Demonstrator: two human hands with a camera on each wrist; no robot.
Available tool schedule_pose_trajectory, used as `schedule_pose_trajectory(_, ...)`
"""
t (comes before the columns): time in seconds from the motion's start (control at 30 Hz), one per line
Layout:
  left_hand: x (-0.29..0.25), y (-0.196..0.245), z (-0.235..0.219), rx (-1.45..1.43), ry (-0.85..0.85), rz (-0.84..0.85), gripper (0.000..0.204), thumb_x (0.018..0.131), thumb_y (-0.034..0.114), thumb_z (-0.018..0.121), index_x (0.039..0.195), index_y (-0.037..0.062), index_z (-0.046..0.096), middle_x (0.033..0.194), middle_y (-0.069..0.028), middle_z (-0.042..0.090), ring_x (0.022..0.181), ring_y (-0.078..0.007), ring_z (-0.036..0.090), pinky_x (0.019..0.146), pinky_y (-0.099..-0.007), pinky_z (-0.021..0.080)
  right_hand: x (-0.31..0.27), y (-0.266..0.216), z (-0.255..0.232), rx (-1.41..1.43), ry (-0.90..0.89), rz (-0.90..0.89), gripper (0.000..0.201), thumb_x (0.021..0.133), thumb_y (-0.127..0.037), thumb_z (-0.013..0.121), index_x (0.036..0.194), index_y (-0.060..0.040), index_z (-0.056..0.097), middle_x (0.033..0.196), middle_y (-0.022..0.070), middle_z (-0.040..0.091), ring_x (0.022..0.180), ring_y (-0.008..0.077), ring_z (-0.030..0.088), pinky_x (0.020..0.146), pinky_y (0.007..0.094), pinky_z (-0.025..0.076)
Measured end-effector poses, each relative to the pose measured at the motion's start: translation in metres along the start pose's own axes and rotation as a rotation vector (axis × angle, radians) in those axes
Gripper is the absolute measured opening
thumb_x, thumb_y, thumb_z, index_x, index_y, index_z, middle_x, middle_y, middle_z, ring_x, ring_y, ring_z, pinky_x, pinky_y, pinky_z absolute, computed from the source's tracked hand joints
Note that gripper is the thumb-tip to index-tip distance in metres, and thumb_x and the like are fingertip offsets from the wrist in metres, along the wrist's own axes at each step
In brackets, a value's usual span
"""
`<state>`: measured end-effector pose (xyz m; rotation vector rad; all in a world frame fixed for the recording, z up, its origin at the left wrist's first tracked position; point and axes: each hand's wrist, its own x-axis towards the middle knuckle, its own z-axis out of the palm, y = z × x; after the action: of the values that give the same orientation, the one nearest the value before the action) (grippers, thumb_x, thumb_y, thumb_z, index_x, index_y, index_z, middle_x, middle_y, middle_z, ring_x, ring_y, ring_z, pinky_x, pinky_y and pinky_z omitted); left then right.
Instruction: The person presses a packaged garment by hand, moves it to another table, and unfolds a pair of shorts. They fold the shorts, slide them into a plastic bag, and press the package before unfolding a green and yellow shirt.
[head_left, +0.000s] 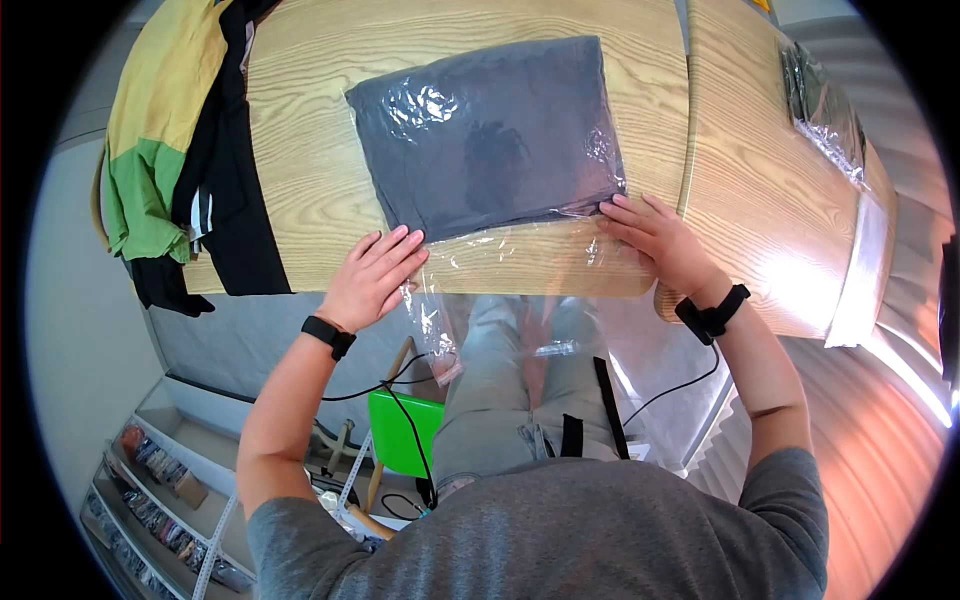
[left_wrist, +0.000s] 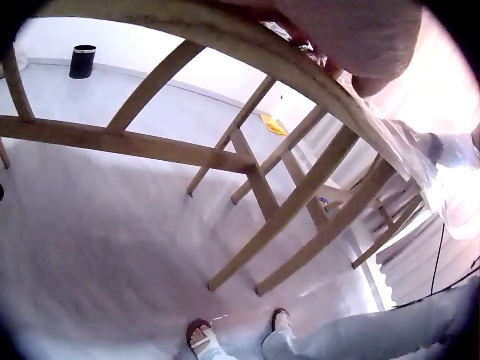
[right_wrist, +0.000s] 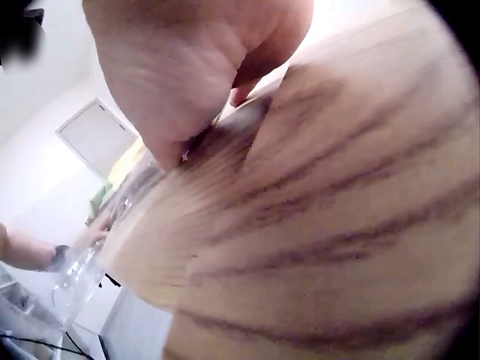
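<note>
A folded dark grey garment (head_left: 490, 140) lies flat on the wooden table inside a clear plastic bag (head_left: 510, 250). The bag's loose end runs toward the person and hangs over the table's front edge. At the garment's near left corner, my left hand (head_left: 372, 278) rests with fingers extended, the fingertips on its edge. My right hand (head_left: 662, 240) lies at the near right corner, its fairly straight fingers touching the bag there. Seen from the right wrist, that hand (right_wrist: 172, 75) is low over the tabletop, most of its fingers hidden behind the palm.
Yellow, green and black clothing (head_left: 165, 150) is draped over the table's left end. A second wooden table (head_left: 760, 190) adjoins on the right, bearing another bagged garment (head_left: 825, 105). Below stand a green chair (head_left: 405, 430) and shelves (head_left: 165, 490); cables run from the wrists.
</note>
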<state>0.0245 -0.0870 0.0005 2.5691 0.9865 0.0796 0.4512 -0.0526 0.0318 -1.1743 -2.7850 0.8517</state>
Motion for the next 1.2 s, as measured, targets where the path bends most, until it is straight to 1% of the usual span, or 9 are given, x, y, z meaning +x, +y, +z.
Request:
schedule_pose_trajectory(0.1, -0.001, 0.001, 0.002, -0.089, 0.046, -0.046, 0.045, 0.082, 0.016, 0.056, 0.127, 0.0116, 0.051, 0.139, -0.0036, 0.043, 0.131, -0.0229, 0.037, 0.106, -0.0437, 0.028, 0.001, -0.001, 0.000, 0.205, 0.063, 0.067, 0.037, 0.082, 0.002, 0.050, 0.117, -0.0082, 0.059, 0.128, 0.0052, 0.054, 0.126, 0.0255, 0.042, 0.109, 0.0444, 0.025)
schedule_pose_trajectory(0.3, 0.005, 0.030, -0.004, -0.712, 0.266, -0.416, 0.029, 0.093, 0.016, 0.043, 0.111, 0.0034, 0.062, 0.127, -0.0118, 0.055, 0.128, -0.0261, 0.042, 0.109, -0.0414, 0.022, 0.002, 0.003, 0.005, 0.729, 0.264, 0.292, 0.022, 0.092, -0.011, 0.049, 0.105, -0.0025, 0.064, 0.113, 0.0071, 0.064, 0.117, 0.0225, 0.052, 0.109, 0.0417, 0.025)
schedule_pose_trajectory(0.43, 0.006, 0.041, 0.001, -0.895, 0.402, -0.511, 0.024, 0.090, 0.014, 0.050, 0.106, 0.0029, 0.065, 0.118, -0.0121, 0.061, 0.125, -0.0254, 0.045, 0.106, -0.0413, 0.027, 0.007, -0.002, 0.011, 0.781, 0.309, 0.390, 0.023, 0.092, -0.013, 0.048, 0.098, 0.0012, 0.065, 0.104, 0.0086, 0.067, 0.113, 0.0216, 0.055, 0.108, 0.0393, 0.027)
schedule_pose_trajectory(0.53, 0.005, 0.043, 0.012, -0.956, 0.522, -0.569, 0.025, 0.092, 0.018, 0.050, 0.098, -0.0013, 0.066, 0.111, -0.0126, 0.064, 0.115, -0.0229, 0.053, 0.099, -0.0374, 0.036, 0.011, -0.006, 0.021, 0.898, 0.459, 0.478, 0.026, 0.093, -0.015, 0.049, 0.089, 0.0027, 0.067, 0.094, 0.0086, 0.069, 0.100, 0.0189, 0.060, 0.098, 0.0328, 0.037)
schedule_pose_trajectory(0.6, 0.014, 0.050, 0.014, -1.092, 0.679, -0.886, 0.030, 0.094, 0.021, 0.049, 0.086, -0.0033, 0.064, 0.098, -0.0116, 0.067, 0.096, -0.0177, 0.060, 0.086, -0.0309, 0.044, 0.017, -0.013, 0.019, 0.913, 0.502, 0.705, 0.028, 0.093, -0.017, 0.050, 0.084, 0.0032, 0.067, 0.085, 0.0083, 0.069, 0.085, 0.0143, 0.062, 0.082, 0.0266, 0.045)
schedule_pose_trajectory(0.8, 0.040, 0.047, 0.003, -1.185, 0.807, -1.107, 0.032, 0.095, 0.020, 0.050, 0.072, -0.0011, 0.060, 0.067, -0.0060, 0.061, 0.063, -0.0108, 0.055, 0.068, -0.0258, 0.044, 0.039, -0.022, 0.031, 0.891, 0.772, 0.823, 0.028, 0.090, -0.022, 0.056, 0.079, 0.0027, 0.067, 0.067, 0.0065, 0.066, 0.061, 0.0101, 0.058, 0.062, 0.0223, 0.044)
schedule_pose_trajectory(1.0, 0.047, 0.039, 0.005, -1.328, 0.847, -1.159, 0.031, 0.093, 0.020, 0.053, 0.069, 0.0011, 0.058, 0.062, -0.0048, 0.059, 0.055, -0.0109, 0.054, 0.054, -0.0232, 0.040, 0.055, -0.035, 0.024, 0.688, 0.788, 1.045, 0.033, 0.087, -0.024, 0.060, 0.068, 0.0025, 0.065, 0.058, 0.0064, 0.063, 0.049, 0.0073, 0.051, 0.048, 0.0242, 0.039)
schedule_pose_trajectory(1.13, 0.047, 0.035, 0.008, -1.314, 0.807, -1.171, 0.032, 0.093, 0.020, 0.054, 0.068, 0.0015, 0.058, 0.060, -0.0043, 0.058, 0.055, -0.0105, 0.054, 0.054, -0.0230, 0.039, 0.058, -0.040, 0.017, 0.746, 0.703, 1.123, 0.025, 0.087, -0.023, 0.060, 0.081, 0.0010, 0.066, 0.074, 0.0106, 0.066, 0.061, 0.0123, 0.056, 0.057, 0.0256, 0.043)
schedule_pose_trajectory(1.2, 0.048, 0.035, 0.006, -1.286, 0.797, -1.193, 0.033, 0.093, 0.022, 0.054, 0.067, 0.0015, 0.058, 0.057, -0.0045, 0.058, 0.054, -0.0098, 0.053, 0.053, -0.0231, 0.037, 0.057, -0.042, 0.032, 0.304, 1.146, 0.875, 0.021, 0.085, -0.018, 0.060, 0.099, -0.0031, 0.064, 0.098, 0.0136, 0.065, 0.079, 0.0193, 0.058, 0.071, 0.0306, 0.044)
